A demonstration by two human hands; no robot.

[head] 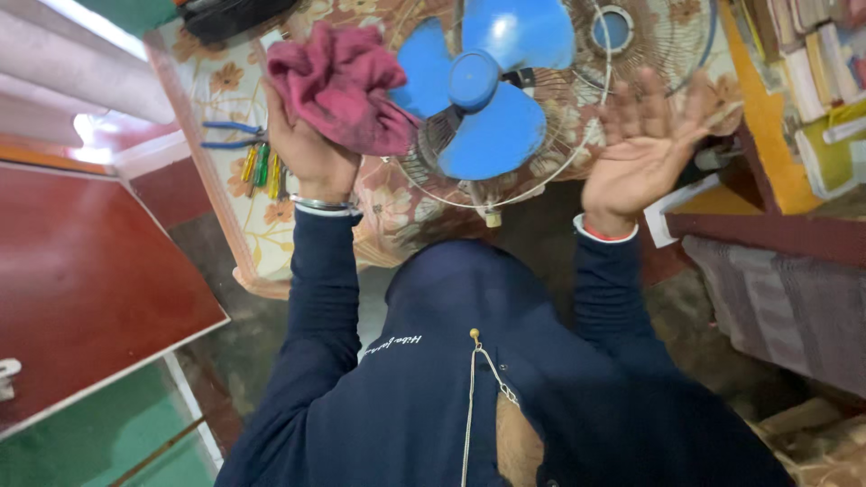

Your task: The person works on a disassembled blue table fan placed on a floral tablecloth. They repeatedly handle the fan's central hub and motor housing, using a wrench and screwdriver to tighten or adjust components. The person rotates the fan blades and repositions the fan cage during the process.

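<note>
Gripping a crumpled pink cloth [341, 83], the left hand [307, 149] closes around its lower folds and presses the bunched fabric against the left side of the fan [492, 99], beside a blue blade [424, 68], apparently so the cloth can bear on the blade surface. The fan lies on a floral-covered table [225, 86] with its rear wire guard [559, 171] beneath the blades and its front grille [654, 36] set apart, past the hub. Right of the fan, the right hand [640, 153] is spread flat, fingers extended, palm at the guard's rim, seemingly steadying it. Left of the fan, pliers [230, 135] and screwdrivers [262, 167] rest on the table.
</note>
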